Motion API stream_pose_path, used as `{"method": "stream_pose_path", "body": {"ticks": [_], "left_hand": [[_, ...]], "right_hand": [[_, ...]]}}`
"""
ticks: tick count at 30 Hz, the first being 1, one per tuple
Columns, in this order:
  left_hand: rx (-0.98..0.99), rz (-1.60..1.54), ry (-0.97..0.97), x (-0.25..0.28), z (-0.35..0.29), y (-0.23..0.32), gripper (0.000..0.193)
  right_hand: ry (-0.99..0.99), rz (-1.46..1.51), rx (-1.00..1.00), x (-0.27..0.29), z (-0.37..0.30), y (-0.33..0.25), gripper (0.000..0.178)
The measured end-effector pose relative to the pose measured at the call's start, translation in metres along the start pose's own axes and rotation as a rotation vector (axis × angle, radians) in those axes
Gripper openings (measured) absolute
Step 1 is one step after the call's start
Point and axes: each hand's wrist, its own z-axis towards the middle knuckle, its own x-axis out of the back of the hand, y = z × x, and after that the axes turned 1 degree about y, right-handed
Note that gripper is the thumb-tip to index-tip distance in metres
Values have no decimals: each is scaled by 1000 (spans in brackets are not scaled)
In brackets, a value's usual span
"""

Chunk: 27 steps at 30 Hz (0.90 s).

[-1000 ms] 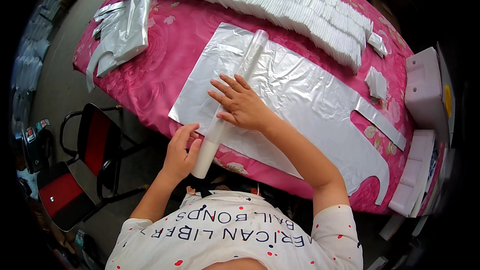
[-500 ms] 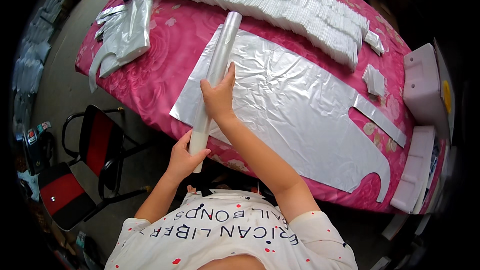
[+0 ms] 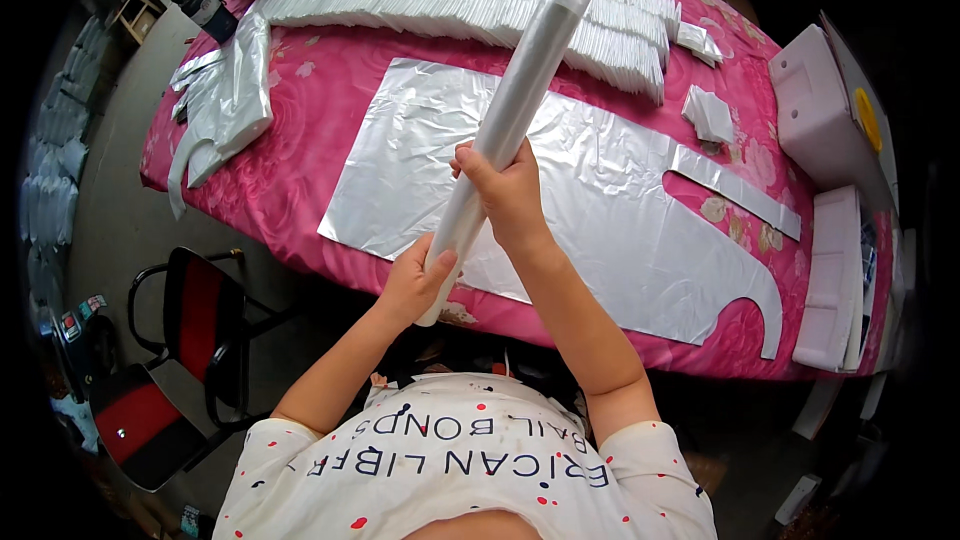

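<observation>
A long whitish roll of plastic film (image 3: 527, 70) slants across the middle, its far end tipped away to the right. My left hand (image 3: 418, 280) grips it close to the near end. Farther up, my right hand (image 3: 503, 186) wraps round its middle. Beneath the roll, a shiny silvery plastic bag sheet (image 3: 600, 200) lies flat, with handle-shaped cut-outs at its right end. The roll crosses over the sheet and hides a strip of it.
Rows of folded white plastic packets (image 3: 420, 10) line the far side of the pink floral tablecloth (image 3: 330, 110). A pile of plastic bags (image 3: 232, 90) hangs over the left edge beside a dark bottle (image 3: 205, 8). White foam boxes (image 3: 825, 110) stand right; a red-black chair (image 3: 200, 315) stands left.
Both hands have moved the roll to the right and raised it off the sheet. My right hand has shifted its hold, its fingers now round the roll. The view has shifted a little.
</observation>
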Motion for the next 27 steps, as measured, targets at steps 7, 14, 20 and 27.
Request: {"method": "stream_pose_path", "body": {"ticks": [7, 14, 20, 27], "left_hand": [[137, -158, -162, -27, 1, 17, 55], [-40, 338, 48, -47, 13, 32, 40], [271, 18, -316, -41, 9, 43, 51], [140, -48, -273, -38, 12, 21, 53]], "right_hand": [[-142, 94, -79, 32, -16, -14, 54], [3, -98, -12, 47, -21, -16, 58], [-15, 136, -77, 55, -25, -21, 63], [134, 117, -103, 53, -32, 2, 55]]}}
